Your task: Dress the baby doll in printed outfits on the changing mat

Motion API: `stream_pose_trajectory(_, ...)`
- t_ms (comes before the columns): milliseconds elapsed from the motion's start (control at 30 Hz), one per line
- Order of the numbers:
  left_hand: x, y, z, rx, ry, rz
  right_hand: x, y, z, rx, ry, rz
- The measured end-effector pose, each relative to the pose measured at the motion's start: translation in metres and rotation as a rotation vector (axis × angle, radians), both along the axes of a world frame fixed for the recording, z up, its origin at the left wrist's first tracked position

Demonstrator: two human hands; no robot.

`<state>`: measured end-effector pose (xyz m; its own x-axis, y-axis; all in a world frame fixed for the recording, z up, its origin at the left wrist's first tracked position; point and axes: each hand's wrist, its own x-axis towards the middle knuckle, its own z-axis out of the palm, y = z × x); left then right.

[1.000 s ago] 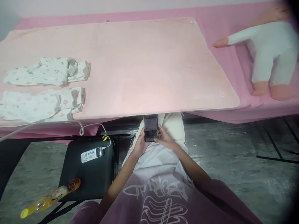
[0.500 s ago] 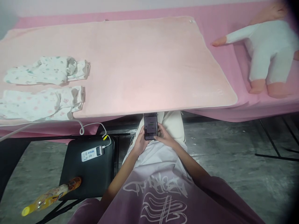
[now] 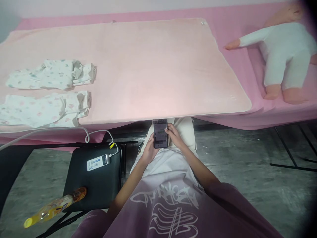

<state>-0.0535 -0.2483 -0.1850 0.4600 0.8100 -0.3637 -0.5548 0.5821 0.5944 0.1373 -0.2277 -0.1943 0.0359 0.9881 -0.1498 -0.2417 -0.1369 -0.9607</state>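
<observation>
A dark phone (image 3: pixel 160 134) with a lit screen is upright over my lap, just in front of the table's edge. My left hand (image 3: pixel 149 150) is wrapped round its lower left side. At the phone's right edge is my right hand (image 3: pixel 174 135), its thumb over the right part of the screen and its other fingers partly hidden behind the phone.
Two folded printed baby garments (image 3: pixel 52 75) lie on a pink mat (image 3: pixel 153 66) at the left. A doll in white (image 3: pixel 288 49) lies at the right. A black stool (image 3: pixel 99 185) holds a white device (image 3: pixel 97 163) with a cable and a bottle (image 3: pixel 54 206).
My right hand has moved up along the phone, its thumb going from the bottom of the screen to the upper right part. My left hand still holds the phone.
</observation>
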Motion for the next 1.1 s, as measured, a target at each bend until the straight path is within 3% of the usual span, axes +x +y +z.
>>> stream_pose_trajectory(1100,0.0001,-0.0002,0.0039,-0.032,0.017,0.016,-0.0063,0.0045,0.0019,0.007,0.001,-0.056)
